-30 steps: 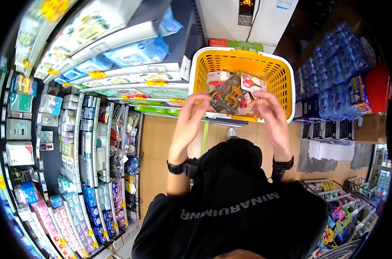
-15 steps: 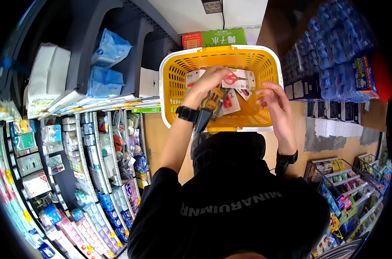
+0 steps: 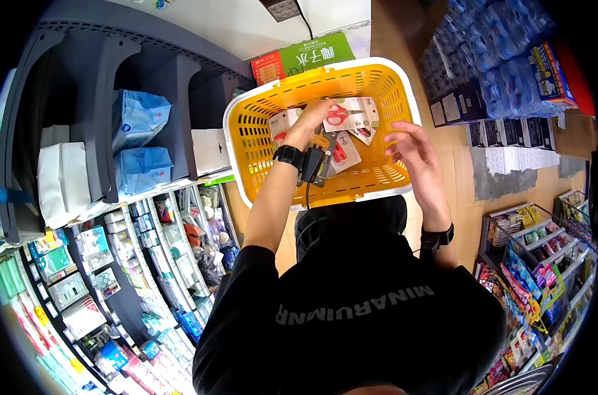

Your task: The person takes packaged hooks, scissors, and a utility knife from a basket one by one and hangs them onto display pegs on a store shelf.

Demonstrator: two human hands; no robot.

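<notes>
Reaching into the yellow basket (image 3: 378,172) at upper centre of frame, left hand (image 3: 307,126) has fingertips at the left end of a red-handled scissors pack (image 3: 358,110); can't tell if it's gripped. Right hand (image 3: 413,155) has fingers parted, loosely curled by the basket's right side. Red-and-white pack (image 3: 345,153) lies below the scissors pack, right of the left wrist.
</notes>
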